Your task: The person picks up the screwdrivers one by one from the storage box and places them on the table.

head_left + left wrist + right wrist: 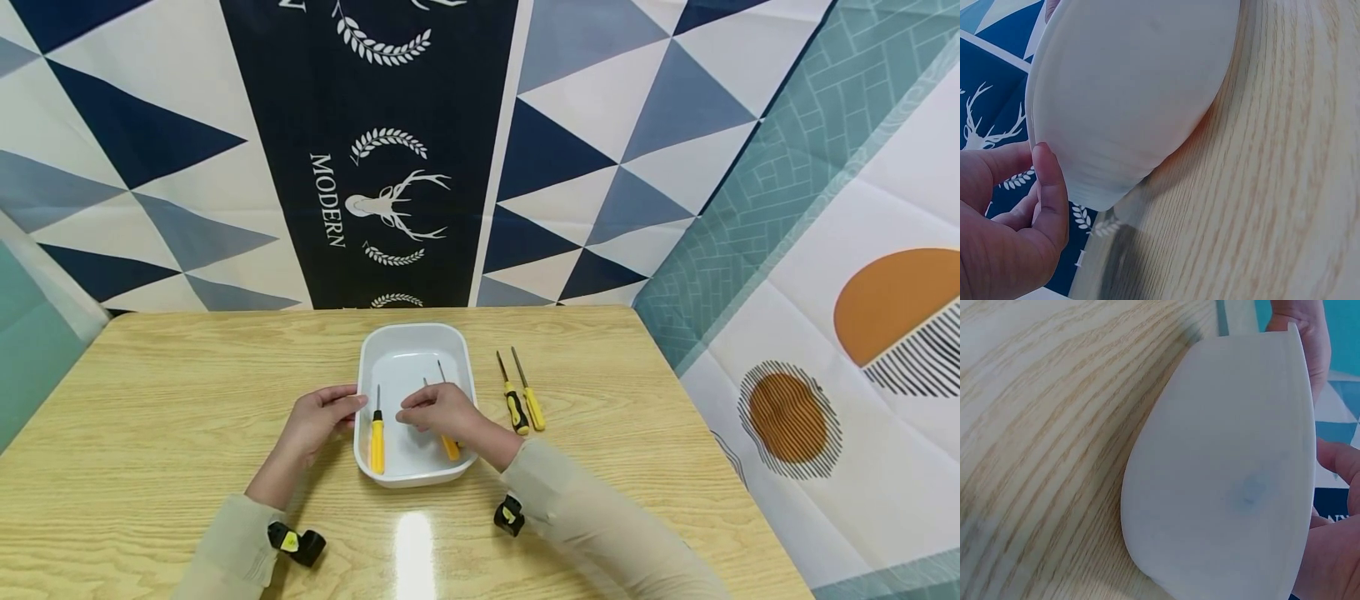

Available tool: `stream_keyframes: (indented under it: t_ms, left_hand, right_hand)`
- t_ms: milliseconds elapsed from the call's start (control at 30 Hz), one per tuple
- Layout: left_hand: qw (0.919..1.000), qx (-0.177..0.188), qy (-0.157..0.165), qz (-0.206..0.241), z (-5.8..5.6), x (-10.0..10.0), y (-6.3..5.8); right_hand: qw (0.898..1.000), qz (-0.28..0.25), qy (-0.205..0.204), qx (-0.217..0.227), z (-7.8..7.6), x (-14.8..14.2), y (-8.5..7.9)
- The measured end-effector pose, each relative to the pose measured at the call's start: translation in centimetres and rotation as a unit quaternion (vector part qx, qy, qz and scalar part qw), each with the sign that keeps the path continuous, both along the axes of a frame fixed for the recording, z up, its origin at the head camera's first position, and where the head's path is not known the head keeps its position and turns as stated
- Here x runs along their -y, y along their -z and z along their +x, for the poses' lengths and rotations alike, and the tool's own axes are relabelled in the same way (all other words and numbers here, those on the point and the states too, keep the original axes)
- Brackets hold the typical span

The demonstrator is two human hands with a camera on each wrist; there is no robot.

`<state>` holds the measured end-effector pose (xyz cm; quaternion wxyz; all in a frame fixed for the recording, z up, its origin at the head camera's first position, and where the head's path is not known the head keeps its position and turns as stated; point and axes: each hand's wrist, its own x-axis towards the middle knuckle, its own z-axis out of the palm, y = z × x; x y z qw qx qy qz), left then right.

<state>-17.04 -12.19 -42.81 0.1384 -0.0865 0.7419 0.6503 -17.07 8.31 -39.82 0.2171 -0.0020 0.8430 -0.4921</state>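
A white plastic tray [412,477] stands on the table. My left hand [318,421] pinches its left rim between thumb and fingers; in the left wrist view, the hand [1013,219] grips that rim from outside. Inside, a screwdriver with a yellow handle [377,446] lies along the left wall, its tip pointing away. My right hand [442,412] hovers over the tray's right half, thumb and index finger close together, with nothing visible between them. Beneath it are two thin screwdriver shafts and a yellow handle [450,448], partly hidden by the hand.
Right of the tray, a yellow-and-black screwdriver [515,408] and a yellow-handled screwdriver [533,406] lie side by side. The wood-grain table [187,375] ends at a patterned cloth wall [405,167] behind. Another patterned cloth [847,375] hangs on the right.
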Motion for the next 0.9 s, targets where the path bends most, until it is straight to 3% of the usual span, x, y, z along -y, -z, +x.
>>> stream_keyframes:
  t_ms: [333,900]
  left_hand:
    - [1.0,0.001,0.002,0.006,0.0,0.1,0.0]
    - [1.0,0.003,-0.001,0.009,-0.2,0.1,0.1]
  right_hand:
    - [0.999,0.016,0.028,0.019,0.2,0.6,0.0]
    - [0.998,0.032,0.043,0.046,0.5,1.5,0.3]
